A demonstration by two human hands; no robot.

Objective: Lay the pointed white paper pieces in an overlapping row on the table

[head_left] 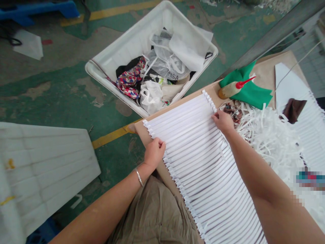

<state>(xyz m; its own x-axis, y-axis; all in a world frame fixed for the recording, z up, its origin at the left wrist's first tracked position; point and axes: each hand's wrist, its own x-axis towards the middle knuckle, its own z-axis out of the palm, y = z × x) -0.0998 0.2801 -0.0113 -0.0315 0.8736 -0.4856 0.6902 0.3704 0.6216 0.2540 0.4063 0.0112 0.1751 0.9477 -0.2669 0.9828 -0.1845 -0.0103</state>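
From the head camera I look down at a pleated white sheet [198, 159] lying on the brown paper cover [264, 73] of my table, its folds running from one of my hands to the other. My left hand [154, 152] is curled almost closed at the near-left edge, thumb and fingertips pinching the ends of a few pleats, and a thin metal bracelet [138, 177] sits on that wrist. My right hand [223, 121] rests on the opposite edge with its fingers bent down onto the pleat ends; I cannot tell whether the thumb grips underneath or the hand only presses. Just beyond that hand is a heap of shredded white strips [271, 139], and past it a glue bottle [232, 88] with a red nozzle lies on a green cloth [254, 95]. A dark brown scrap [293, 109] lies further right. On the worn green floor [50, 84] beside the table stands a white bin [122, 51] full of bags and a patterned cloth [129, 79]. One clear plastic bag [165, 64] in it carries dark letters, of which I can read only "ISA". No other writing is legible. At the far left lies another pale folded sheet [45, 162].
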